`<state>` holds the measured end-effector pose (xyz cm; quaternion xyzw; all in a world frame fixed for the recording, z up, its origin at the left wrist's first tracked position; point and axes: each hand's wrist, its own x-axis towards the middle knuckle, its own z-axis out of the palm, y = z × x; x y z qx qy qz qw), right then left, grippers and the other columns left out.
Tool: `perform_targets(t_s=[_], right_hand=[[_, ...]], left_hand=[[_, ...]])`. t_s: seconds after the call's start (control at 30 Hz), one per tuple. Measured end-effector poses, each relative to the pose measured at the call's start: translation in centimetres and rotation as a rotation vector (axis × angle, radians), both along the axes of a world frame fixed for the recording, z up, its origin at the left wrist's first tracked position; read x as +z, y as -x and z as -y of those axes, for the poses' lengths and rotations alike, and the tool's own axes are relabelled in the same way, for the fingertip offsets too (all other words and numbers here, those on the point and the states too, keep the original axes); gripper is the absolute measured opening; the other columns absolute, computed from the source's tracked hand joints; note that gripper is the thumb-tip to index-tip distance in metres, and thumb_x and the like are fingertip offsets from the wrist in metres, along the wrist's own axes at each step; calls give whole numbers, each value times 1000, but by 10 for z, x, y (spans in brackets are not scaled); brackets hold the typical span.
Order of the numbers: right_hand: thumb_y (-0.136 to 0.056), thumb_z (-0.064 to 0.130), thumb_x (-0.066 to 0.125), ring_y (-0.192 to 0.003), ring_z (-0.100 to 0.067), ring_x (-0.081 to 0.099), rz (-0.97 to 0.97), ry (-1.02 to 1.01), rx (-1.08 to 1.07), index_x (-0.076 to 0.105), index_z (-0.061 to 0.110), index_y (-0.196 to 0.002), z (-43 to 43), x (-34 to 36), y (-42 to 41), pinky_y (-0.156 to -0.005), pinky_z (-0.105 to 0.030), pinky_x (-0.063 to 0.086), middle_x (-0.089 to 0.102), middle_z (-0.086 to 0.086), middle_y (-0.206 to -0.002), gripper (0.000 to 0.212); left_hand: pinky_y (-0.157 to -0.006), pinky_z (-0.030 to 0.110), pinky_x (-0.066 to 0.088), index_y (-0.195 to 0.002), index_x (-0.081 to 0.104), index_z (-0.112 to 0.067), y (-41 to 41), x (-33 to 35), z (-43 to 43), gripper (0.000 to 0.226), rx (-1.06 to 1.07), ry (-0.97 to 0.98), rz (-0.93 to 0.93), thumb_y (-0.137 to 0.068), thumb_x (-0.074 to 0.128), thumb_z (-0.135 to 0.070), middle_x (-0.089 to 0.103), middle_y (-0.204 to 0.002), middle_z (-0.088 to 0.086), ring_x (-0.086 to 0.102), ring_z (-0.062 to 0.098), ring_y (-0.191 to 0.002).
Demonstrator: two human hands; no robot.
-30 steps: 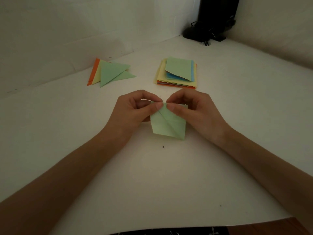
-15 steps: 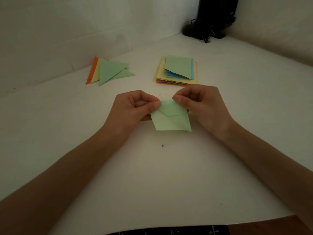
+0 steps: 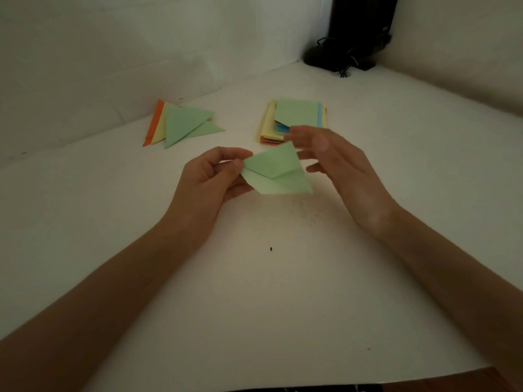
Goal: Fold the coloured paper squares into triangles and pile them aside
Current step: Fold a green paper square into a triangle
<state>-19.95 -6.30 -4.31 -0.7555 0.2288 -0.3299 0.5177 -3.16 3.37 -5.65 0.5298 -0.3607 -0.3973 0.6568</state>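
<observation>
Hands meet at mid-frame over the white worktop [image 3: 254, 292]. The left hand [image 3: 206, 182] pinches the left corner of a partly folded green paper [image 3: 280, 182] between thumb and curled fingers. The right hand [image 3: 342, 168] is spread and relaxed, its fingers [image 3: 300, 134] straight and reaching leftward behind the paper's right edge; whether they touch it cannot be told.

The green paper sits between the two hands, just right of the frame's centre. Its sharpest peak points up the frame, toward the stack beyond. Its long axis runs from the pinched left corner down to the lower right corner, tilted slightly. A triangular flap lies folded over its upper face, tip pointing down.

Directly above the paper in the frame lies a stack of paper squares [image 3: 297, 114], green on top with blue, yellow and orange edges showing. The right fingertips cover part of its near edge.

In the upper left, well apart from the hands, lies a pile of folded triangles [image 3: 184, 123], green over yellow and orange, close to the white wall [image 3: 113, 52]. A black stand [image 3: 356, 32] with cables fills the upper right corner. A small dark speck [image 3: 271, 248] marks the worktop below the hands.
</observation>
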Motion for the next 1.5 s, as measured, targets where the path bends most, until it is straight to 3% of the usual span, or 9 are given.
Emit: perform_targets(t_s=[0.17, 0.3, 0.4, 0.63, 0.77, 0.97, 1.1, 1.37, 1.5], right_hand=[[-75, 33, 69, -133, 5, 28, -235, 164, 148, 52, 46, -113, -7, -10, -2, -109, -19, 28, 34, 12, -143, 43], [-85, 20, 67, -101, -2, 56, -63, 45, -45, 66, 28, -92, -7, -8, -9, -85, -17, 43, 63, 9, -106, 11], [-90, 13, 60, -76, 3, 56, 51, -54, -112, 68, 20, -82, -6, -4, -7, -71, -13, 43, 66, 17, -78, 13], [-88, 3, 62, -74, -6, 59, 118, -136, -220, 59, 19, -86, -7, -5, -9, -62, -21, 47, 66, -2, -78, 16], [-89, -1, 60, -69, -7, 57, 102, -88, -205, 56, 18, -91, -6, -6, -8, -60, -23, 46, 66, 2, -71, 19], [-89, 2, 59, -69, -12, 59, 61, -105, -68, 56, 11, -108, -12, -6, -9, -60, -25, 48, 66, 4, -70, 21], [-87, 12, 64, -52, -8, 55, -71, -153, -14, 62, 11, -88, -15, -2, -8, -52, -21, 44, 66, 0, -61, 3], [-86, 6, 64, -53, -11, 56, -49, -162, -3, 63, 7, -80, -12, -3, -10, -54, -22, 47, 66, 0, -60, 6], [-87, 11, 65, -56, -4, 56, -173, 15, -147, 60, 18, -87, -4, -8, -8, -60, -18, 44, 66, 6, -62, 8]], left_hand=[[-72, 20, 53, -105, 62, -16, -1, 1, 0, 25, 55, 19, -21, -97, 43, -1, 73, -83, 2, 67, 14, -83], [-72, 20, 54, -101, 64, -16, 2, 3, -1, 25, -20, 34, 4, -97, 44, -2, 73, -85, -2, 68, 10, -82], [-73, 21, 54, -99, 64, -14, 3, 5, -3, 26, -75, 39, 3, -95, 44, 2, 74, -87, -3, 69, 11, -84], [-69, 22, 54, -93, 67, -12, 4, 5, -3, 15, -104, 24, -6, -90, 53, -8, 73, -86, -1, 70, 18, -86], [-65, 20, 54, -94, 65, -14, 9, 5, -3, 30, -114, -35, 146, -72, 62, -34, 74, -82, 2, 71, 17, -80], [-52, 17, 49, -84, 61, -11, 10, 4, -4, 10, -95, -53, 311, -92, 55, -14, 71, -67, -2, 67, 9, -58], [-47, 18, 39, -80, 55, -15, 11, 4, -5, 17, -102, -34, 484, -96, 50, -18, 62, -54, -4, 50, 7, -43], [-46, 15, 35, -81, 53, -18, 12, 2, -5, 18, -78, -57, 550, -97, 48, -22, 54, -47, -6, 41, 8, -42], [-51, 14, 35, -71, 56, -22, 9, -4, -4, 22, 133, -148, 739, -91, 59, -32, 58, -51, -8, 48, 4, -48]])
